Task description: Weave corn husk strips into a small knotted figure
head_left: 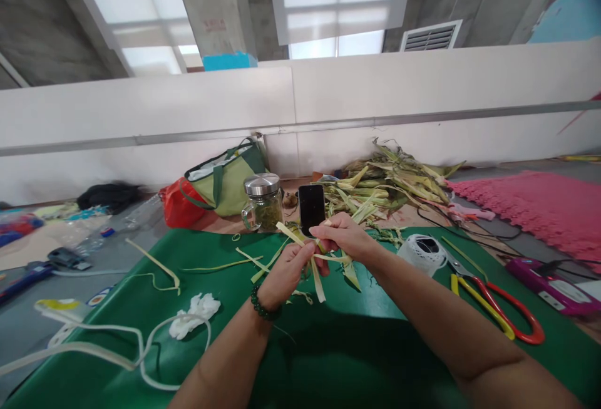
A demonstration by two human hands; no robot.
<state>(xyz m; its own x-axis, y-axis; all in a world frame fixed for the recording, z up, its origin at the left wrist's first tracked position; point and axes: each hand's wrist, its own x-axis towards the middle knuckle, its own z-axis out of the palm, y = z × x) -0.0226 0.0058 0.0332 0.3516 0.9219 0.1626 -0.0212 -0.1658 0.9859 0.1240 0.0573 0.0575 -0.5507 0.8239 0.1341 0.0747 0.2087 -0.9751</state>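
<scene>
Both hands meet above the green table [328,359], pinching pale yellow-green leaf strips [315,271] that cross between them. My left hand [286,271], with a dark bead bracelet at the wrist, is closed on the strips from the left. My right hand [345,237] is closed on them from the right, thumb and fingers pressed together. One strip end hangs down below the hands. A black phone [312,207] stands upright just behind them.
A lidded glass jar [263,202], a green bag [225,177], a heap of leaves [389,183], a white tape roll [425,252], red and yellow scissors [498,302], loose strips [159,268], crumpled white tissue [197,312] and a white cord [103,346].
</scene>
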